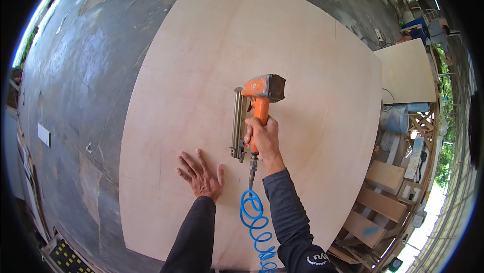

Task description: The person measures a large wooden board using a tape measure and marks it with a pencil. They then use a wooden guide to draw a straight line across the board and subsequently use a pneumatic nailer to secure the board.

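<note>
A large pale plywood sheet lies flat on the grey concrete floor. My right hand grips the orange handle of a pneumatic nail gun, its grey head pointing away from me and its long magazine on the left side. A coiled blue air hose runs from the gun's base down between my forearms. My left hand rests flat on the sheet with fingers spread, just left of the gun. Both arms wear dark long sleeves.
A second plywood sheet lies at the right. Stacked boards and wooden frames crowd the lower right edge. A person stands at the far upper right. A stained concrete floor spreads to the left.
</note>
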The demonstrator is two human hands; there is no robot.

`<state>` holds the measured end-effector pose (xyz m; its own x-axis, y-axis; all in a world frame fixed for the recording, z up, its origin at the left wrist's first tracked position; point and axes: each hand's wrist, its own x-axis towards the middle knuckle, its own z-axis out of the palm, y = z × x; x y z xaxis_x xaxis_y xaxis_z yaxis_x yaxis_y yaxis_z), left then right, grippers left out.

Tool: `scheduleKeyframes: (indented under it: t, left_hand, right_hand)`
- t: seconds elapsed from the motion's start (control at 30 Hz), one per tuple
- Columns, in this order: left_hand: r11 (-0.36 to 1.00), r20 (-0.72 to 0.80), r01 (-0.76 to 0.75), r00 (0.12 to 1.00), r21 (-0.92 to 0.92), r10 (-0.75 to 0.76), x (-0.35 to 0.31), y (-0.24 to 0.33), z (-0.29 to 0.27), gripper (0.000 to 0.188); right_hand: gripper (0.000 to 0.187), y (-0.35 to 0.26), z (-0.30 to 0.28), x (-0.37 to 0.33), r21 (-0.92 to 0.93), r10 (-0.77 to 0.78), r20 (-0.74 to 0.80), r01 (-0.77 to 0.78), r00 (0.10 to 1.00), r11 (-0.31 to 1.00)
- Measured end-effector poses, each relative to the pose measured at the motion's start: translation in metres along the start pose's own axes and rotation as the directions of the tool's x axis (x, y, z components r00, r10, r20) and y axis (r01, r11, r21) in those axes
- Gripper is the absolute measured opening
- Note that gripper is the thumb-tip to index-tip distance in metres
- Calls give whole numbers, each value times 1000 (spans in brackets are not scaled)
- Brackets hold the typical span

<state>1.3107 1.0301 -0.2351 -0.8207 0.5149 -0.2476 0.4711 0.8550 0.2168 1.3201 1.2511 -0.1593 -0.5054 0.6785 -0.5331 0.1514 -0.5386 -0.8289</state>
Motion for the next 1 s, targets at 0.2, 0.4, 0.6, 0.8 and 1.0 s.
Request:
scheduleKeyframes:
  t: [0.2, 0.4, 0.6, 0.8, 1.0]
  left_hand:
    - [1000, -31, -15, 999, -15, 15, 0, -3, 5, 93]
    - [1000, -26, -13, 1000, -27, 12, 1, -3, 5, 93]
    - [999, -40, -17, 999, -31, 16, 0, -3, 4, 93]
    - [999, -44, -14, 999, -29, 13, 0, -1, 4, 92]
    - [1000, -55, -19, 998, -16, 18, 0, -1, 6, 92]
  right_hand:
    - [13, 3, 0, 3, -8, -20, -7, 20, 1000, 1000]
    - [19, 0, 1, 3, -28, -29, 1, 29, 1000, 999]
    - [22, -1, 5, 2, -12, -33, 14, 33, 999, 999]
    - [19, 1, 8, 7, -29, -39, 33, 40, 999, 999]
    - [21, 1, 7, 10, -56, -40, 56, 43, 998, 998]
